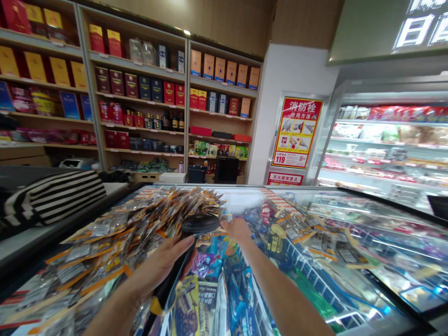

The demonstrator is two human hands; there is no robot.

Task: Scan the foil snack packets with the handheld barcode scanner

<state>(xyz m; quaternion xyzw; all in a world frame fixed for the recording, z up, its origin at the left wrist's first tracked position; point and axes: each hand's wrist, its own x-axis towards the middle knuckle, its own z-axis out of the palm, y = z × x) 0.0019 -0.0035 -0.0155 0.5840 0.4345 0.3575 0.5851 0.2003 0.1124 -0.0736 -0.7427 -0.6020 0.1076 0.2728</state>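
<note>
Black and flat-headed, a handheld scanner [196, 233] sits in the left hand [157, 270], the grip wrapped around its dark handle, which ends in a yellow band low in the picture. Its head points forward over a heap of orange-and-silver snack packets [115, 238] piled on the glass lid of a chest freezer [350, 224]. The right hand [238, 228] reaches out beyond the scanner head to the far edge of the heap; its grip looks closed on something small at the packets' edge, but I cannot tell what, or whether it truly pinches it. The two hands are near each other, with the scanner head just between them.

Under the glass lie coloured frozen-food bags, blue and purple ones right below the forearms, and more loose packets rest on the lid to the right of the right hand. To the left, a black-and-white striped cloth [56, 196] lies on a grey bench [31, 242]. Behind stand wooden shelves [140, 154] stocked with red, yellow and dark gift boxes and bottles. A red-and-yellow fire-hydrant poster [297, 133] hangs on the white wall, beside an open refrigerated case [385, 149].
</note>
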